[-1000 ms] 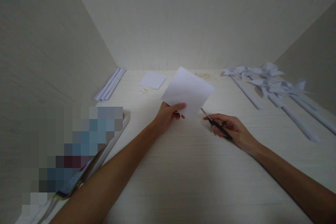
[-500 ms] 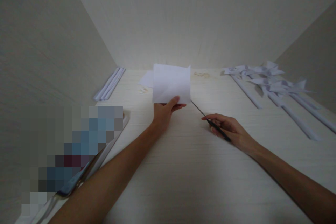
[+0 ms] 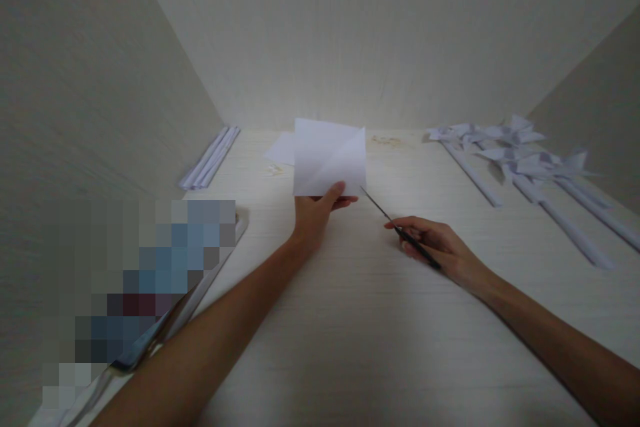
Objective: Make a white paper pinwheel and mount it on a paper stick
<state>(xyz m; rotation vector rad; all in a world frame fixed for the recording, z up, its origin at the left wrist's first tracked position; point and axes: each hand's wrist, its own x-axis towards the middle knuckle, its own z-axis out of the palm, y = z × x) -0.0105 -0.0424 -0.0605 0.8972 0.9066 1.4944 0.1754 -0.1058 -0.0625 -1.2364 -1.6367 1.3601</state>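
Note:
My left hand (image 3: 315,213) pinches a white square sheet of paper (image 3: 327,153) by its lower edge, thumb on top and fingers underneath. A diagonal crease runs across the sheet towards its upper right corner. In my right hand (image 3: 433,243) is a thin-bladed tool with a black handle (image 3: 417,247), seen edge-on; I cannot tell whether it is scissors or a knife. Its tip lies at the lower right corner of the sheet. Behind the held sheet, another piece of white paper (image 3: 280,149) lies on the table, partly hidden.
Several paper pinwheels on rolled-paper sticks (image 3: 530,163) lie at the right. Rolled paper sticks (image 3: 213,157) are bundled at the back left. Small pale bits (image 3: 274,169) lie near the spare paper. A blurred-out object in a tray-like edge (image 3: 200,280) stands left. Walls enclose the table.
The held paper has shifted slightly up and right, and its raised upper right corner now looks flatter, with the crease clearer. The tool's tip now meets the lower right corner.

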